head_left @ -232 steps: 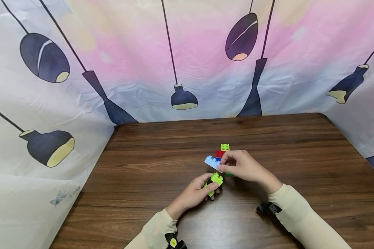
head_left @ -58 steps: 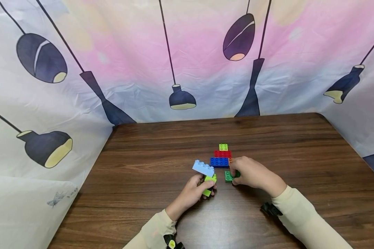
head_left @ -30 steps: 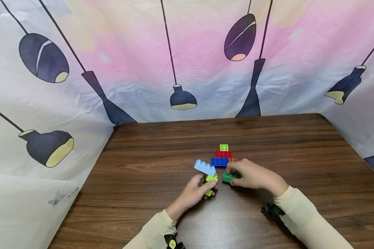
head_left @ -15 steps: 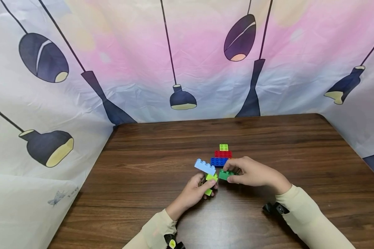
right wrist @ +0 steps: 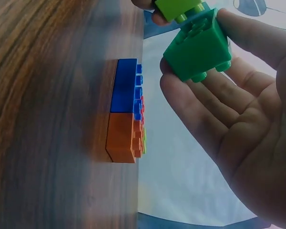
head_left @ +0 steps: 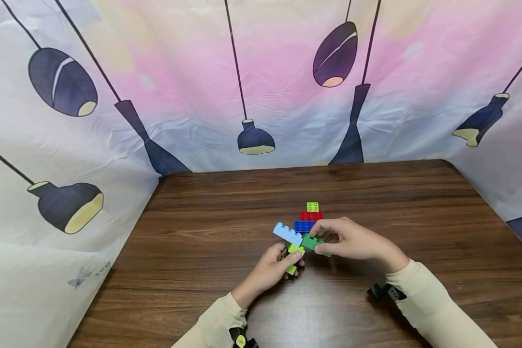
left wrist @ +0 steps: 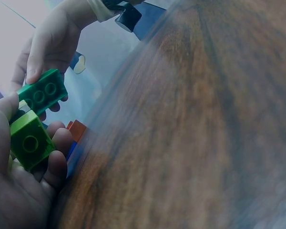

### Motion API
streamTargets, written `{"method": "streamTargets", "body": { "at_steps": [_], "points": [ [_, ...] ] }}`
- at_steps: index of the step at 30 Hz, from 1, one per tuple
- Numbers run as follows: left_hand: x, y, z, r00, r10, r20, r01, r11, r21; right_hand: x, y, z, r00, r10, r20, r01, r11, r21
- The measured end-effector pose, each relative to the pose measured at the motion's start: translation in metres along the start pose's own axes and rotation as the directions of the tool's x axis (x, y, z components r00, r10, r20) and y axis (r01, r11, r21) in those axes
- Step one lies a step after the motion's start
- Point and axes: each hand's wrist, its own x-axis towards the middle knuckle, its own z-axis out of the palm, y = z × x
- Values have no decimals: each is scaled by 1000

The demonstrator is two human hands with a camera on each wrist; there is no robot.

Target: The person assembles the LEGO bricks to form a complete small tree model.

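My left hand (head_left: 269, 266) grips a small stack of lime-green toy bricks (head_left: 296, 250), with a dark part showing between them. A light blue brick (head_left: 288, 234) sits aslant on top of that stack. Between thumb and fingers, my right hand (head_left: 354, 241) pinches a dark green brick (head_left: 311, 241), tilted, its left end right at the light blue brick's right end. In the right wrist view the green brick (right wrist: 200, 50) is up off the table, close under a lime brick (right wrist: 177, 7). My left wrist view shows the green brick's hollow underside (left wrist: 43, 93).
Just beyond the hands, a blue brick (head_left: 303, 226), a red brick (head_left: 311, 216) and a lime brick (head_left: 312, 207) lie in rows on the wooden table (head_left: 200, 232). An orange brick (right wrist: 121, 138) adjoins the blue one. A printed cloth (head_left: 191, 130) hangs behind.
Earlier my right hand held the light blue brick, which then came to sit on the left hand's stack. Since then my right hand has lifted the green brick off the table and leftward to it.
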Motion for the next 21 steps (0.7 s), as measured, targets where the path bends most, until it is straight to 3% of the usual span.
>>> {"method": "streamTargets", "body": {
  "at_steps": [21],
  "points": [
    [-1, -1, -2, 1000, 9, -8, -10, 1000, -7, 3, 3, 11, 1000, -27, -13, 27, 999, 23]
  ]
}}
